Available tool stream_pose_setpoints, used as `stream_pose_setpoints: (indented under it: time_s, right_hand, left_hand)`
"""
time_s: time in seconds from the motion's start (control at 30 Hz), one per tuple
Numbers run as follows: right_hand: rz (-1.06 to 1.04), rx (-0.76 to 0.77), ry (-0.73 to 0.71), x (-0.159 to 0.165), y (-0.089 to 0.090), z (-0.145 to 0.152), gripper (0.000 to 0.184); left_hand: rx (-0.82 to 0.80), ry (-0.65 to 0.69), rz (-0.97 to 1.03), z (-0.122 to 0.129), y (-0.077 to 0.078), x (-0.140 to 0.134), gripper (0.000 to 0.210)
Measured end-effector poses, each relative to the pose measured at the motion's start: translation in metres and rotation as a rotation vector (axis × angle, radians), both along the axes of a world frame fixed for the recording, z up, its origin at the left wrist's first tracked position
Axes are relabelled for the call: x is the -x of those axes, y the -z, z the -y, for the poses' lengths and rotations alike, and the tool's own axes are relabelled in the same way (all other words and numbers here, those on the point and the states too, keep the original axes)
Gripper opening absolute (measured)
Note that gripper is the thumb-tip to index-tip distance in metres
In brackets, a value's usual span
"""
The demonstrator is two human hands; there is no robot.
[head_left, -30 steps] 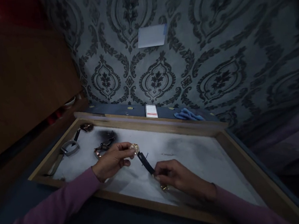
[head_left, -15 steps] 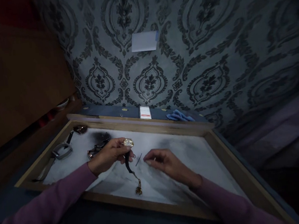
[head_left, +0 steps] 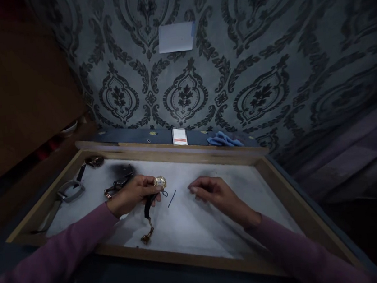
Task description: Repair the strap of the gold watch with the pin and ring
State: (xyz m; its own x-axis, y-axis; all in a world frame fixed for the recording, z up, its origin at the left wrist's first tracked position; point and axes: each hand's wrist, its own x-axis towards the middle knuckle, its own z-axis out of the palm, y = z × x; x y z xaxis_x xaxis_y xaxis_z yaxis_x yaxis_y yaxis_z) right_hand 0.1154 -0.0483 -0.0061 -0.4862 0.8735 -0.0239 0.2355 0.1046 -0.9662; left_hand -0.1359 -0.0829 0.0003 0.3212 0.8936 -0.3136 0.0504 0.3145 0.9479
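My left hand [head_left: 138, 193] is closed on a wristwatch [head_left: 160, 182] with a gold-rimmed pale dial. The dark strap [head_left: 149, 207] hangs below my fingers and ends in a gold-coloured clasp [head_left: 146, 237]. To the right, my right hand [head_left: 215, 195] hovers above the white surface, thumb and fingers curled together; whatever may be between the tips is too small to make out. A thin dark stick [head_left: 172, 199] lies between the two hands. Beside the watch there is a small dark loop [head_left: 165, 193].
A wooden-framed tray [head_left: 174, 254] with a white bottom surrounds the work. At its left lie several watches, including a grey-strapped one [head_left: 71, 191] and a dark heap [head_left: 121, 181]. Behind the rim are a small card [head_left: 180, 136] and a blue cloth [head_left: 224, 139], before a patterned wall.
The strap and clasp have swung left beneath the watch. My right hand has drawn away to the right from the stick. The whole view has shifted slightly.
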Motion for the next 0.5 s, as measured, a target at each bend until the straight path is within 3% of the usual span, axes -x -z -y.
stream_pose_setpoints:
  time_s: [0.2,0.4,0.5]
  right_hand:
    - [-0.110,0.079,-0.165,0.038,-0.005,0.009,0.040]
    - [-0.236,0.228,-0.121,0.055,0.003,0.008,0.035]
    - [-0.285,0.279,-0.091,0.055,0.006,0.008,0.033]
  left_hand:
    - [-0.021,0.084,0.042,0.002,0.005,-0.007,0.042]
    - [-0.032,0.140,0.017,0.004,0.002,-0.010,0.035]
    - [-0.013,0.180,0.106,0.006,0.004,-0.010,0.031]
